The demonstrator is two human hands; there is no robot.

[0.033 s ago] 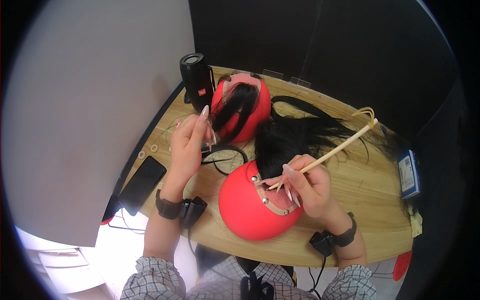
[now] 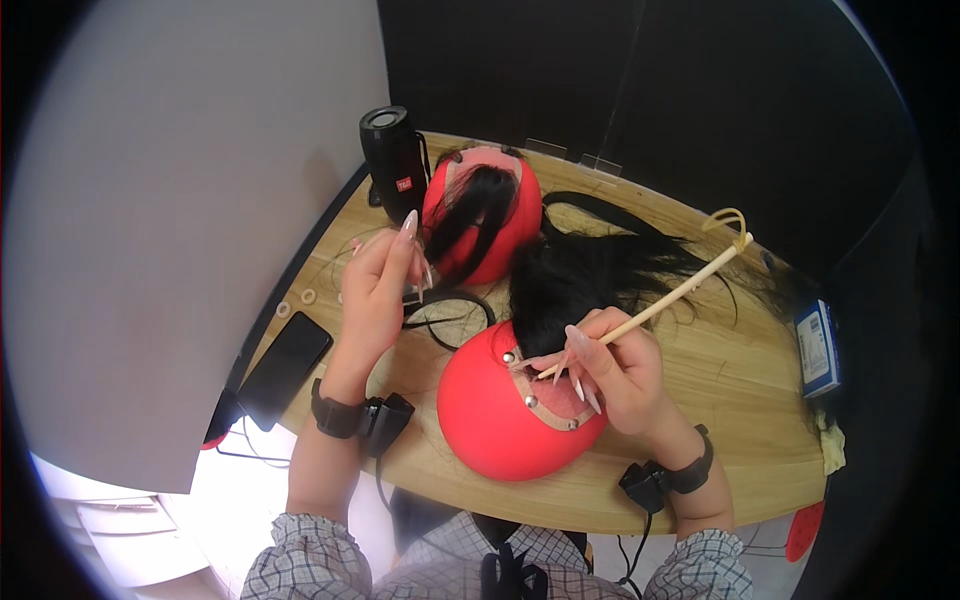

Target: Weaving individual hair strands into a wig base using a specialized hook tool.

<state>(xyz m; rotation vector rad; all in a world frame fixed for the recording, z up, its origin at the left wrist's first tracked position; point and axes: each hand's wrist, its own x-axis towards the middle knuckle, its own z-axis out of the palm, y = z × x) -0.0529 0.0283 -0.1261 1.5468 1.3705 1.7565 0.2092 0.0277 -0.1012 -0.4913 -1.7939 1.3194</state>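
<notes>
In my right hand [image 2: 630,375] is a ventilating needle [image 2: 670,300] with a long pale stick handle, a yellowish loop at its back end. Its front end meets the pink mesh patch [image 2: 565,395], where my fingertips also rest. That patch, edged with a tan band and metal pins, lies on a red ball-shaped block [image 2: 500,420]. From its far side spreads a bundle of long black hair [image 2: 560,290]. My left hand [image 2: 378,285] is raised left of the block, fingers curled and closed; whatever they pinch is too fine to make out.
A second red block [image 2: 520,200] with mesh and dark hair stands behind, beside a black cylindrical speaker [image 2: 388,150]. A black phone [image 2: 287,370] and small rings [image 2: 308,296] lie at the left. At the right edge is a blue-and-white box [image 2: 818,348]. Dark partitions [image 2: 700,100] border the wooden table [image 2: 740,440].
The back end of the needle's handle has tipped very slightly away. Both hands stay where they were.
</notes>
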